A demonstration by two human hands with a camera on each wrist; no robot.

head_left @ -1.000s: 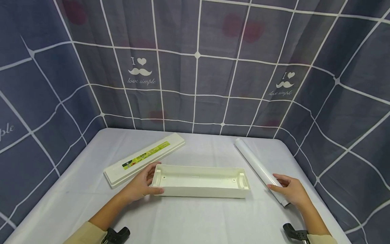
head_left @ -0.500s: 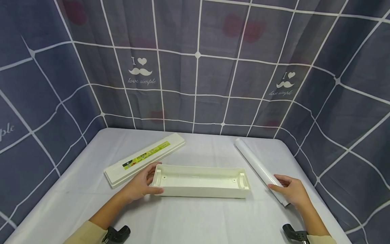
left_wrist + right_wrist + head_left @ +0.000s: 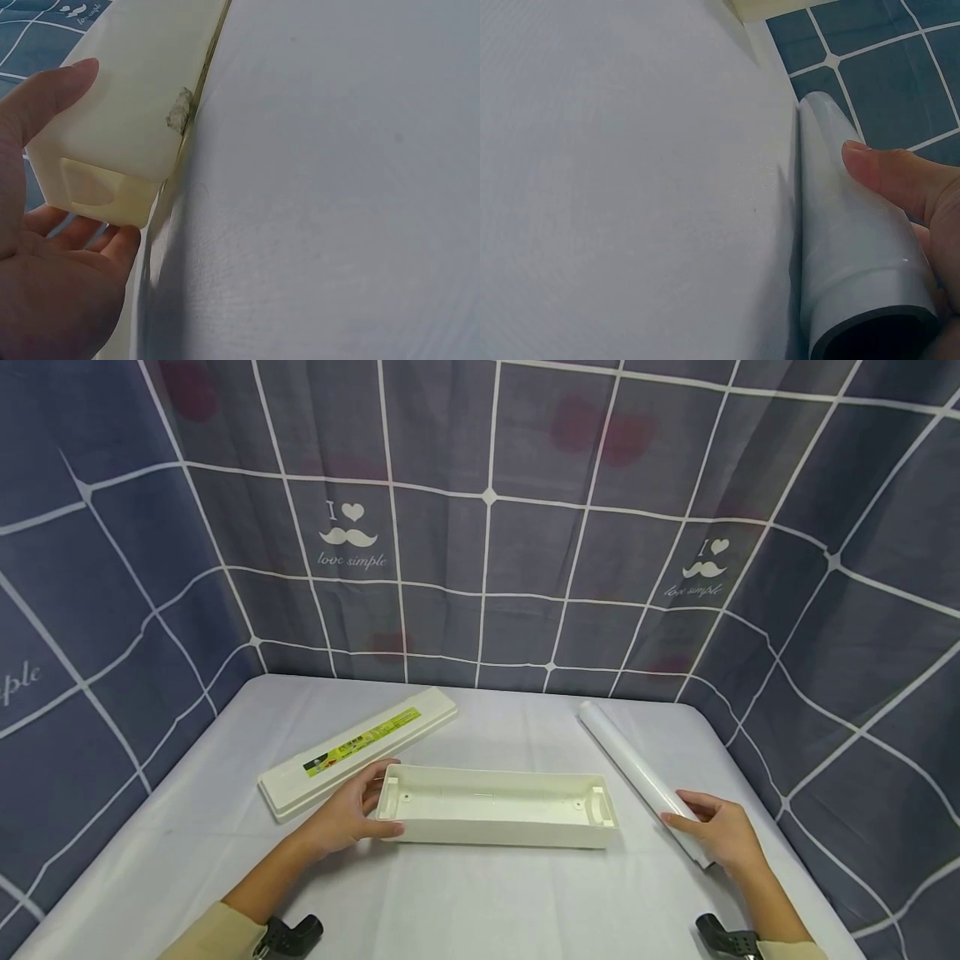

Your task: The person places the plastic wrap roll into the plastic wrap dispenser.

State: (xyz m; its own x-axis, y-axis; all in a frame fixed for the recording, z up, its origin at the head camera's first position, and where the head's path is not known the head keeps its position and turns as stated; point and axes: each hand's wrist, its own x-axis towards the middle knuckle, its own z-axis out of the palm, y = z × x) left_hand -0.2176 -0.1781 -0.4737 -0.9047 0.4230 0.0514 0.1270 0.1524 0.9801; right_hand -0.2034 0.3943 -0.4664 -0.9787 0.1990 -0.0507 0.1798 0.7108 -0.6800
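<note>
A long cream plastic box (image 3: 495, 833) lies crosswise on the table, its open top showing a hollow inside with a holder at each end. My left hand (image 3: 341, 817) grips its left end, thumb on the front wall and fingers around the end and back. In the left wrist view, the box's end (image 3: 112, 187) has a recessed panel. On the right, a white roll of cling film (image 3: 630, 760) lies slanted. My right hand (image 3: 723, 835) holds it near its closer end, thumb on the near side; the hollow core of the roll (image 3: 847, 225) faces the right wrist camera.
Behind the box to the left lies a slanted cream lid (image 3: 300, 787) with a green and yellow label (image 3: 362, 742). A white cloth (image 3: 480, 902) covers the table. Grey-blue checked curtains (image 3: 442, 543) enclose the back and both sides.
</note>
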